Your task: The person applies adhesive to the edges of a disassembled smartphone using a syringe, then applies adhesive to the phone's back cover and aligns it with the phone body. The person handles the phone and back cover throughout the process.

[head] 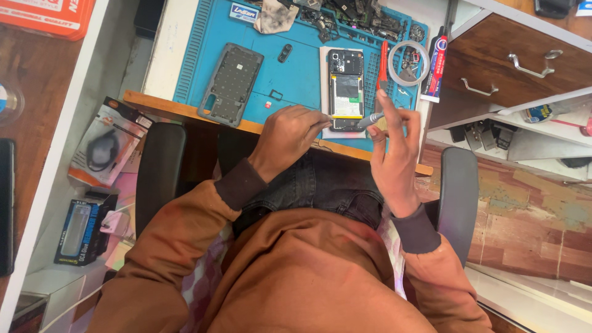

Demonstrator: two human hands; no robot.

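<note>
My right hand (394, 154) pinches a slim grey metal screwdriver (370, 119) while my left hand (290, 137), fingers pressed together, steadies the opened black phone (346, 89) mid-frame, fragile, best held by its edges.

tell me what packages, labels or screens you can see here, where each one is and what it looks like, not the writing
Adhesive tube: right of the blue mat, slim, red, white and blue, black cap.
Boxed accessory package: floor at left, clear window, dark item inside.
Dark box: below it, black with blue print.
Sticker label: mat's top edge, blue and white.
Orange package: top left corner.
</note>
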